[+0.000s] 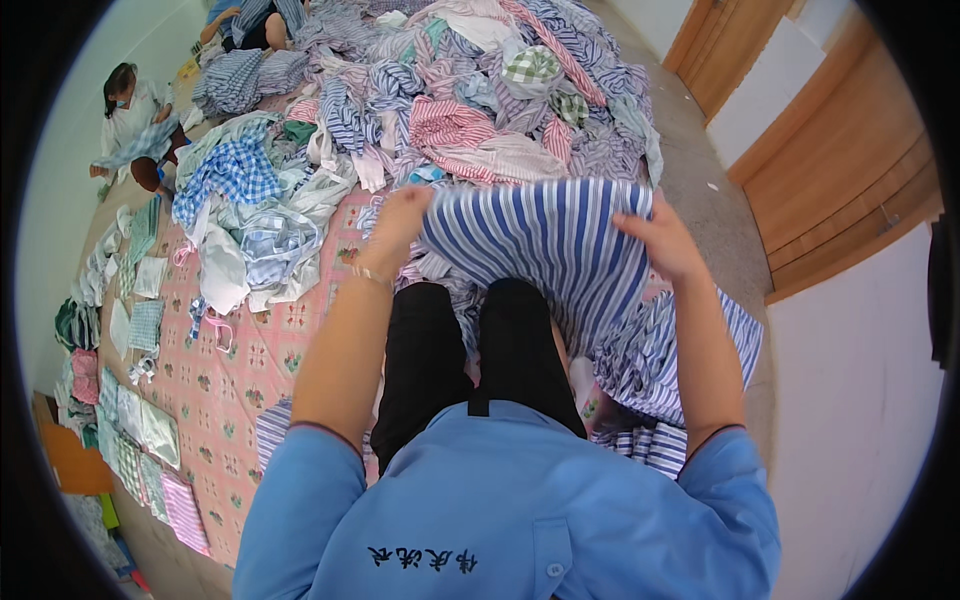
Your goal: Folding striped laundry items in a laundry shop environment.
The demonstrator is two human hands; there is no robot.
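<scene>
A blue-and-white striped cloth (pixel 547 247) hangs stretched between my two hands, above and in front of my knees. My left hand (pixel 405 210) grips its upper left corner and is slightly blurred. At the upper right corner, my right hand (pixel 660 236) holds the edge, with the thumb lying over the front of the fabric. The cloth's lower part drapes down past my right knee. Beneath my right forearm lies a heap of similar striped cloth (pixel 634 367). Folded striped pieces (pixel 645 446) rest beside my right hip, partly hidden by my sleeve.
A large mixed laundry pile (pixel 480 97) spreads ahead. A smaller pile with blue checked cloth (pixel 240 169) sits to the left on a pink patterned floor sheet (pixel 262 352). Folded stacks (pixel 142 427) line the far left. Two people (pixel 139 112) sit at upper left. Wooden doors (pixel 832 165) stand right.
</scene>
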